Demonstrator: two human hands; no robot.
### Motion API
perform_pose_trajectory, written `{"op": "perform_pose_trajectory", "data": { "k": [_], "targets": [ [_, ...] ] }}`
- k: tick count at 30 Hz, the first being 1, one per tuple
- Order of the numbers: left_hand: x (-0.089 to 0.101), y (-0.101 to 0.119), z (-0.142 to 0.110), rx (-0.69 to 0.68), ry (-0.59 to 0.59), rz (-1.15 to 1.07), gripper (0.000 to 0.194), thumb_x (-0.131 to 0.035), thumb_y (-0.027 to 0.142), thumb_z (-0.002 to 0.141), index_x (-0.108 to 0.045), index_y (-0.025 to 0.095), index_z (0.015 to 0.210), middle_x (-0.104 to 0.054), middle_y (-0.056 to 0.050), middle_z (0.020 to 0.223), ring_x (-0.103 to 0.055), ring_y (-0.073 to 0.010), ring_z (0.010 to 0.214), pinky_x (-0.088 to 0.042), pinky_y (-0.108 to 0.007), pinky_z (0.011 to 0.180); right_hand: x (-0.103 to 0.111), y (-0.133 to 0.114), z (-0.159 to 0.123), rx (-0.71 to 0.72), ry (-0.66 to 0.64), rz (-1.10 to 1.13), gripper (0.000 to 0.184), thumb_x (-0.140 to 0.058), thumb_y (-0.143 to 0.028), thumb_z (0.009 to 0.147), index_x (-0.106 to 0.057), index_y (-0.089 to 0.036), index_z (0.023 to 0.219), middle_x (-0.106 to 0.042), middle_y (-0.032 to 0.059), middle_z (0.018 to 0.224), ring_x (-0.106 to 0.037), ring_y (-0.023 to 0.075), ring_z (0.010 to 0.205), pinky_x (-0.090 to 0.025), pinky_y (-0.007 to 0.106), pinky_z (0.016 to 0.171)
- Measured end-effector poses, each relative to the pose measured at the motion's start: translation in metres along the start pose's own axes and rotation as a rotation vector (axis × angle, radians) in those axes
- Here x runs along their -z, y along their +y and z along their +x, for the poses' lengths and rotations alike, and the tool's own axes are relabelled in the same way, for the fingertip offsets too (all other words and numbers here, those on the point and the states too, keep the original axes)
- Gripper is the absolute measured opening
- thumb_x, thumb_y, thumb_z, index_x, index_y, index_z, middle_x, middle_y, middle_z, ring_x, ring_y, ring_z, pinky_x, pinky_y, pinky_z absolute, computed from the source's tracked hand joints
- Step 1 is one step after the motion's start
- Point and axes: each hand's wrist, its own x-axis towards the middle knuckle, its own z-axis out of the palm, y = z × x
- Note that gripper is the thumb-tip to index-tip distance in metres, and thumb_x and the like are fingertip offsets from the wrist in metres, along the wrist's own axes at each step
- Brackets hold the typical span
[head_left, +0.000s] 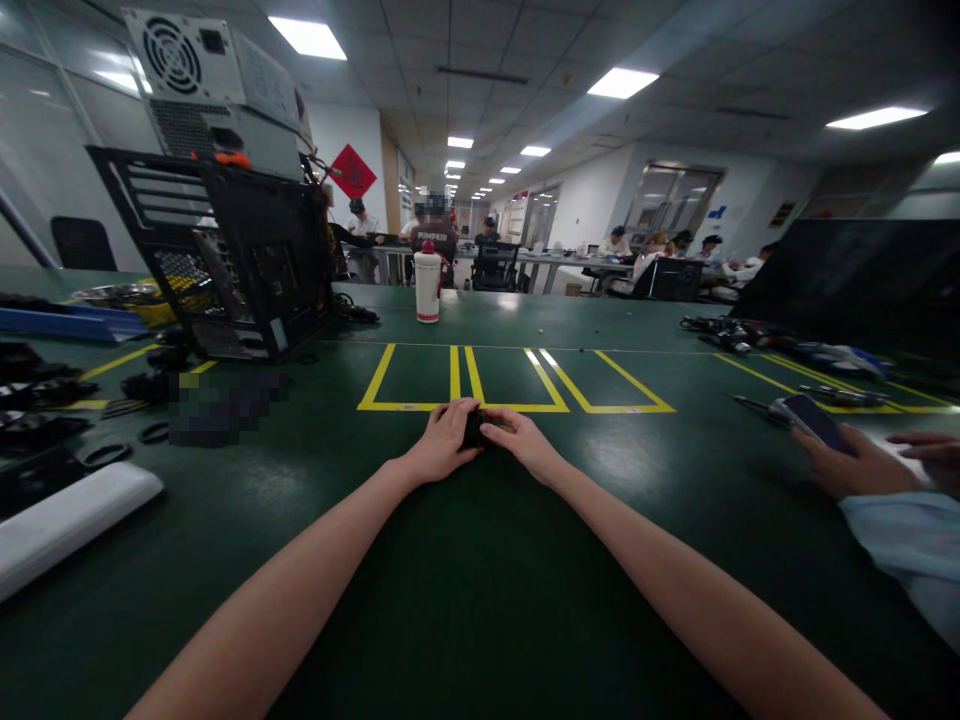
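A small black block-like object (472,430) sits between my two hands, low over the green table; its exact kind is not clear. My left hand (442,442) curls around its left side with the fingers over the top. From the right, my right hand (525,446) pinches it with thumb and fingers close together. Both forearms reach forward across the tabletop. Just beyond my fingers lie yellow tape outlines (457,375) on the table.
At the left stand an open black computer case (262,260) and stacked power supplies (217,70). A white bottle (427,285) is farther back. A long white piece (75,520) lies near left. At the right another person's hand holds a phone (819,422) beside tools (844,396).
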Motion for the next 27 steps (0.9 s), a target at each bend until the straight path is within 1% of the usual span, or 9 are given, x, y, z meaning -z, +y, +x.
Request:
{"op": "perform_pose_trajectory", "data": {
  "k": [4,6,9,11,15,20,24,27],
  "targets": [
    [0.0019,0.0013,-0.0005,0.004,-0.018,-0.006,0.058,-0.054,0.021,0.071,-0.020,0.021,0.119,-0.035,-0.009,0.120,-0.032,-0.0235,0.116,-0.023,-0.044,0.096,0.0013,-0.0016,-0.0017,0.041,-0.077,0.059,0.036,-0.066,-0.023,0.060,-0.049,-0.021,0.091,-0.053,0.0008,0.101,-0.052,0.0157,0.095,-0.040,0.034,0.086],
    [0.0015,0.0012,-0.0006,0.009,-0.015,-0.005,0.059,-0.054,0.021,0.071,-0.020,0.021,0.119,-0.035,-0.009,0.120,-0.032,-0.0234,0.116,-0.023,-0.044,0.096,0.0007,-0.0024,-0.0017,0.060,-0.061,0.045,0.032,-0.065,-0.023,0.060,-0.049,-0.021,0.087,-0.053,-0.0001,0.097,-0.052,0.0147,0.094,-0.040,0.033,0.086],
    [0.0005,0.0008,-0.0004,0.010,-0.003,-0.005,0.059,-0.055,0.021,0.071,-0.020,0.021,0.119,-0.036,-0.009,0.120,-0.031,-0.0234,0.116,-0.022,-0.044,0.096,-0.0014,-0.0033,-0.0009,0.061,-0.006,0.011,0.024,-0.062,-0.028,0.064,-0.050,-0.021,0.084,-0.055,-0.0003,0.091,-0.053,0.0139,0.089,-0.041,0.033,0.083],
    [0.0003,0.0009,-0.0003,0.008,-0.001,-0.007,0.059,-0.055,0.021,0.071,-0.020,0.022,0.119,-0.036,-0.009,0.120,-0.031,-0.0234,0.116,-0.022,-0.044,0.096,-0.0025,-0.0035,-0.0006,0.055,0.007,0.004,0.025,-0.061,-0.029,0.065,-0.050,-0.021,0.086,-0.055,0.0002,0.092,-0.053,0.0141,0.088,-0.041,0.033,0.082],
    [0.0007,0.0006,-0.0006,0.007,-0.001,-0.008,0.060,-0.055,0.021,0.070,-0.020,0.021,0.119,-0.036,-0.009,0.120,-0.032,-0.0233,0.115,-0.022,-0.044,0.096,-0.0020,-0.0030,-0.0009,0.034,0.021,-0.019,0.030,-0.060,-0.029,0.066,-0.051,-0.021,0.093,-0.055,0.0022,0.096,-0.051,0.0153,0.093,-0.040,0.034,0.084],
    [-0.0015,-0.0022,-0.0004,0.006,0.005,-0.001,0.060,-0.056,0.020,0.069,-0.021,0.021,0.118,-0.036,-0.009,0.119,-0.033,-0.0233,0.115,-0.023,-0.044,0.095,-0.0004,-0.0015,-0.0008,0.051,-0.059,0.066,0.032,-0.064,-0.022,0.062,-0.049,-0.021,0.090,-0.053,0.0007,0.100,-0.052,0.0148,0.095,-0.039,0.033,0.087],
    [-0.0038,-0.0038,0.0006,0.013,0.015,-0.005,0.061,-0.057,0.020,0.068,-0.021,0.022,0.118,-0.037,-0.009,0.119,-0.033,-0.0237,0.115,-0.024,-0.044,0.094,-0.0018,-0.0006,0.0003,0.067,-0.008,0.040,0.025,-0.062,-0.028,0.064,-0.050,-0.021,0.086,-0.055,-0.0001,0.093,-0.055,0.0134,0.087,-0.040,0.033,0.084],
    [-0.0032,-0.0033,0.0008,0.013,0.013,-0.011,0.060,-0.056,0.021,0.069,-0.021,0.022,0.118,-0.037,-0.009,0.119,-0.034,-0.0239,0.114,-0.023,-0.045,0.094,-0.0023,-0.0009,0.0008,0.069,0.010,0.019,0.026,-0.061,-0.029,0.065,-0.050,-0.021,0.087,-0.055,0.0003,0.093,-0.054,0.0133,0.085,-0.041,0.033,0.083]
  ]
}}
